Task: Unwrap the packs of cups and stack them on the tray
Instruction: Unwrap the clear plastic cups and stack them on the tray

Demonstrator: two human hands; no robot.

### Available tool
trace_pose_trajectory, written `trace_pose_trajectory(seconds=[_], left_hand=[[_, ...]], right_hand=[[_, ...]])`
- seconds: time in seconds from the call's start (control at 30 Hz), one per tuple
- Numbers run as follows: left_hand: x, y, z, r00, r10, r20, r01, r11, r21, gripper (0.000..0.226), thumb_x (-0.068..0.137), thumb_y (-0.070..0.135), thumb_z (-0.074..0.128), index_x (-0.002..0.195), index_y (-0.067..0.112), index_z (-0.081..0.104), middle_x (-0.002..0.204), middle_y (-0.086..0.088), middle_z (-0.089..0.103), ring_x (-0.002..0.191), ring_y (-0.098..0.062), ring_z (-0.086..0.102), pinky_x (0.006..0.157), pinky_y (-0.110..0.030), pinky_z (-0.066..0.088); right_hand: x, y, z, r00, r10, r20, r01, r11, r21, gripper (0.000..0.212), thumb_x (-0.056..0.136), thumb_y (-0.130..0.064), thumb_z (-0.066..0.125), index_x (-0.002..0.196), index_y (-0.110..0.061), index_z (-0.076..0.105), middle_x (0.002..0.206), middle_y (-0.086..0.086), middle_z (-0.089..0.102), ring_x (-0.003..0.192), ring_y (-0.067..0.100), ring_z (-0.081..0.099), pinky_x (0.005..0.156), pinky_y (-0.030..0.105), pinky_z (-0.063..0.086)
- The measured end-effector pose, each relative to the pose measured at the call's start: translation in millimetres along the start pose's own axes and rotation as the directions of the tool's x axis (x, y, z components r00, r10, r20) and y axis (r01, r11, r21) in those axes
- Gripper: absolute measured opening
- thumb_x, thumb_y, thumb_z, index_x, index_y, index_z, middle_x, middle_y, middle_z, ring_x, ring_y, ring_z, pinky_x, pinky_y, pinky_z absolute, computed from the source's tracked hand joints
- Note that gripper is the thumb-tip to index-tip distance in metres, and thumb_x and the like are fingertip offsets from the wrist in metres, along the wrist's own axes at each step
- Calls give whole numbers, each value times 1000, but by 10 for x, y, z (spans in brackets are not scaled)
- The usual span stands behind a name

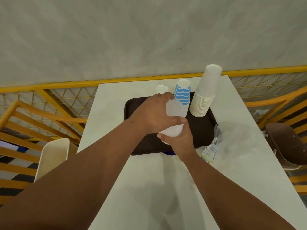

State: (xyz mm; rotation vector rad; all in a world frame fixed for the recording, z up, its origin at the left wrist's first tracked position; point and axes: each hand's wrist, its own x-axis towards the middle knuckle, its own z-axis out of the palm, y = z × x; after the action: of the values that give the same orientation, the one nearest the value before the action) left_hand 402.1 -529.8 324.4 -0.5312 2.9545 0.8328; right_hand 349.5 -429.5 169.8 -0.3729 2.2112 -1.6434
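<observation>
White table, rectangular, running from the near edge toward 12 o'clock; both bare forearms cross it, the left entering from 8 o'clock, the right from 5 o'clock. Right hand: low over the near part of the tray, fingers curled round the wide lower end of a stack of translucent plastic cups. Left hand: just above the right, palm down, fingers and thumb wrapped over the upper part of the same stack; the stack is tilted, its top leaning toward 12 o'clock. Dark brown tray: flat on the table centre, beneath both hands. A small blue item peeks from under the tray's near edge; its kind cannot be told. Loose clear plastic wrapping: crumpled on the table at 3 o'clock of the tray, touching its right edge, a printed label lying on its near side. Blue-and-white striped cup stack: upside down on the tray at 12 o'clock of the hands, just behind the held stack. Plain white cup stack: taller, inverted, at the tray's far right corner, 1 o'clock. One further small cup top: at 11 o'clock behind the left hand, mostly hidden. Cream chair at 9 o'clock; brown chair at 3 o'clock. Yellow mesh railing beyond the table's far end.
</observation>
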Motion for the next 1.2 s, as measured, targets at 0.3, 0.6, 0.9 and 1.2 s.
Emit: trace_pose_trajectory(seconds=[0.3, 0.6, 0.9, 1.2], left_hand=[[-8, -4, 29, 999, 10, -40, -8, 999, 33, 80, 84, 59, 64, 149, 30, 27, 152, 8, 38, 133, -15, 41, 103, -29, 39], [38, -296, -253, 873, 19, -488, -43, 998, -39, 73, 75, 56, 74, 133, 20, 50, 123, -3, 59, 116, -23, 50, 95, -33, 42], [483, -1553, 217, 941, -200, -273, 194, 980, -47, 72, 77, 34, 78, 138, 16, 44, 132, -8, 54, 121, -27, 50, 95, -35, 42], [960, -1950, 726, 983, -179, -48, 180, 983, 29, 82, 77, 37, 79, 145, 20, 37, 144, -4, 46, 127, -26, 47, 105, -41, 44]], right_hand=[[73, 47, 61, 1000, 8, -7, -8, 1000, -7, 97, 65, -33, 89, 142, -28, 30, 134, -10, 45, 121, 7, 41, 104, 35, 41], [84, 132, 112, 996, -75, -40, 76, 997, 17, 98, 60, -19, 92, 139, -23, 35, 126, -17, 44, 118, 3, 41, 98, 22, 39], [166, 255, 237, 994, -88, -60, 87, 996, -26, 101, 61, -20, 91, 144, -20, 33, 132, -14, 42, 122, 1, 38, 97, 12, 34], [281, 341, 354, 994, -68, -83, 73, 995, 64, 94, 59, -14, 91, 131, -35, 35, 121, -26, 47, 116, -5, 46, 85, 2, 40]])
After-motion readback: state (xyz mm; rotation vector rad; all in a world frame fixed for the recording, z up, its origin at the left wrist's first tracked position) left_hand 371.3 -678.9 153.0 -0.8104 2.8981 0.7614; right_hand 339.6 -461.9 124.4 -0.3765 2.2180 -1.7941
